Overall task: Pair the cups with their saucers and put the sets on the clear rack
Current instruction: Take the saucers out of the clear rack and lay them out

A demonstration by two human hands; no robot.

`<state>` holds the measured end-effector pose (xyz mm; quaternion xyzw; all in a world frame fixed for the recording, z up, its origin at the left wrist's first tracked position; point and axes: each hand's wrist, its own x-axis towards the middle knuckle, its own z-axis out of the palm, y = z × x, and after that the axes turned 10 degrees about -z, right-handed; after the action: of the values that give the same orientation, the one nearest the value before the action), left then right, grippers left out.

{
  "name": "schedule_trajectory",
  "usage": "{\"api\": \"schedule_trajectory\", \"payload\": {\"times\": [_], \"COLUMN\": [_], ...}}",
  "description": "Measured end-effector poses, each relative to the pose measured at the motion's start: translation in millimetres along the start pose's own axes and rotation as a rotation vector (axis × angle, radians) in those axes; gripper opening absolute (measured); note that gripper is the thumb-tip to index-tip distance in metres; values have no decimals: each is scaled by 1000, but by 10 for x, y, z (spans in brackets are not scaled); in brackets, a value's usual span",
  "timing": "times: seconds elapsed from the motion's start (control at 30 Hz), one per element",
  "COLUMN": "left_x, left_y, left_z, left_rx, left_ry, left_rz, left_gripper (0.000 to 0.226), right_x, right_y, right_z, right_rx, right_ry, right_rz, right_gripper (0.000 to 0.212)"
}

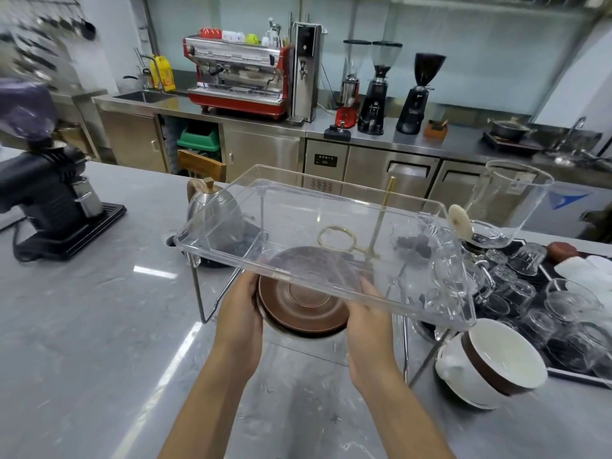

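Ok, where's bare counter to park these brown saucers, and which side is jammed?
Bare counter lies between the black grinder and the clear rack, and near the forearms. The rack's top tray holds nothing. Right is crowded: stacked cups, glassware tray. Both hands hold the saucers.

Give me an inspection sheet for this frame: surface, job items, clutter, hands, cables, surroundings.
Surface: grey marble-look counter, glossy with light glare.
Job's things: brown saucer held under the clear rack, which has nothing resting on its tray; brown cup with white inside nested in a white cup to the right, near the rack's leg.
Clutter: steel kettle, brass dripper stand, tray of upturned glasses, glass jug.
Grippers: left hand and right hand each keep a grip on the saucer's rim.
Cables: black cord from the grinder at left.
Surroundings: red espresso machine, three grinders, steel cabinets.
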<state>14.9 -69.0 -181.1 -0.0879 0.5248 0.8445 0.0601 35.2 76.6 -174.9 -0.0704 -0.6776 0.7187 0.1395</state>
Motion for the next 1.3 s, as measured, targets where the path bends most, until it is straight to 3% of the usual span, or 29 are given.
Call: {"api": "schedule_trajectory", "payload": {"times": [0.3, 0.9, 1.3], "left_x": [-534, -1394, -1705], "left_y": [69, -231, -699], "left_z": [-163, -615, -689], "left_rx": [-9, 16, 168], "left_ry": [76, 277, 206], "left_rz": [25, -29, -138], "left_gripper": [38, 23, 39], "right_x": [-480, -1340, -1831], "right_y": [-87, -115, 92], "right_z": [-12, -238, -724], "right_rx": [-54, -88, -122], "right_ry": [-24, -112, -75], "right_rz": [-33, -60, 1], "right_gripper": [47, 46, 61]}}
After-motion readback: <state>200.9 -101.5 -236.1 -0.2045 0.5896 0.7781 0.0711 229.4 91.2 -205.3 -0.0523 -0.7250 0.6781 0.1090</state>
